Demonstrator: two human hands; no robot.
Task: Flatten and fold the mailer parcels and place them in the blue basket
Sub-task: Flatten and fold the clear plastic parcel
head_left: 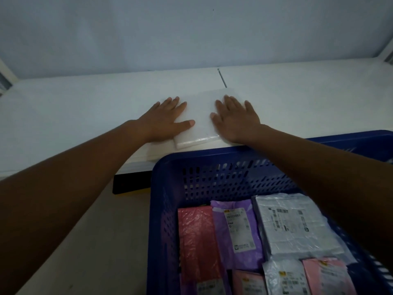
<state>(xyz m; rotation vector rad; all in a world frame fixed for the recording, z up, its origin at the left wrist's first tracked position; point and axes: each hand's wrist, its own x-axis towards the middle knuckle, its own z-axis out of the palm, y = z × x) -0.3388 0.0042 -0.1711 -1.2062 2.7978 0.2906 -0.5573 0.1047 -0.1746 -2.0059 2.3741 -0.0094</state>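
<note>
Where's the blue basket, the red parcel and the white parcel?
blue basket (pixel 212 156): head view, far rim.
red parcel (pixel 197 235): head view, its middle.
white parcel (pixel 202 118): head view, bare top middle.

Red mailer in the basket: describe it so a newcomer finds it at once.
Start at the blue basket in the lower right of the head view. Nearest its left wall lies the red mailer, next to a purple mailer. It alone is deep red; its neighbours are purple, white or pale pink.
</note>
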